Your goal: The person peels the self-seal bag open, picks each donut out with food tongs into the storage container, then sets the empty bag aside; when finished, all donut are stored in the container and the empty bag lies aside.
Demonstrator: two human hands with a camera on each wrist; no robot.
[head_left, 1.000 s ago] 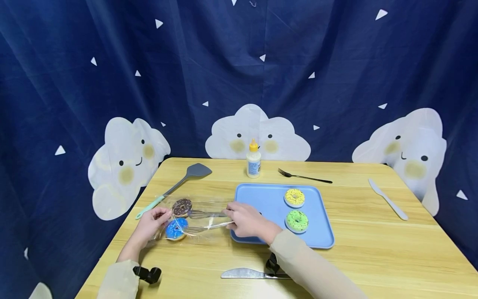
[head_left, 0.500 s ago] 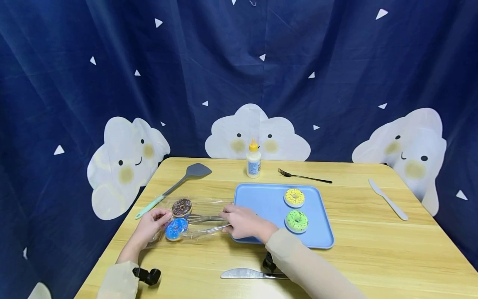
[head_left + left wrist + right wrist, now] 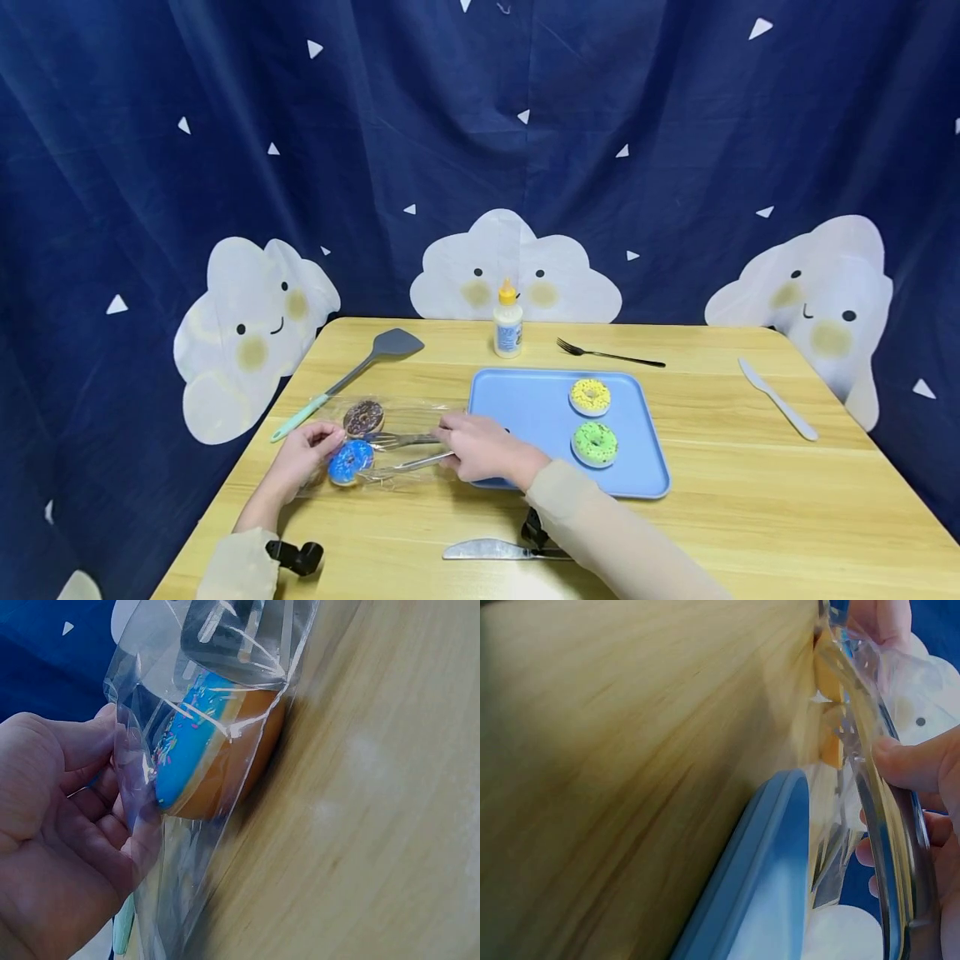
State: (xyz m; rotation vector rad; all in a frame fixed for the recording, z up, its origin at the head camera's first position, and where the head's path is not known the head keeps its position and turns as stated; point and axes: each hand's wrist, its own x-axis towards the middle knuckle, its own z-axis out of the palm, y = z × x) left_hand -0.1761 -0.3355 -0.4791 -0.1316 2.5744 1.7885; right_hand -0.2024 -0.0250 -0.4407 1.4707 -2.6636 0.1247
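My left hand (image 3: 302,460) pinches the edge of a clear plastic bag (image 3: 184,859) at the table's left side. Inside the bag lie a donut with blue icing (image 3: 351,463) and a chocolate donut (image 3: 363,418), side by side. My right hand (image 3: 486,450) grips metal tongs (image 3: 423,461) by their arms, over the left edge of the blue tray. The tongs reach leftward into the bag, their arms spread. In the left wrist view, one slotted tongs end (image 3: 244,645) overlaps the blue donut, seen through the plastic.
The blue tray (image 3: 525,400) bears a yellow donut (image 3: 590,397) and a green donut (image 3: 595,444). Around it lie a grey spatula (image 3: 352,375), a black fork (image 3: 611,357), a white knife (image 3: 778,400) and a metal knife (image 3: 487,549). A yellow-capped bottle (image 3: 507,325) stands behind.
My right hand has moved slightly left, pushing the tongs a little further into the bag. The blue donut has shifted slightly left. My left hand stays at the bag's edge.
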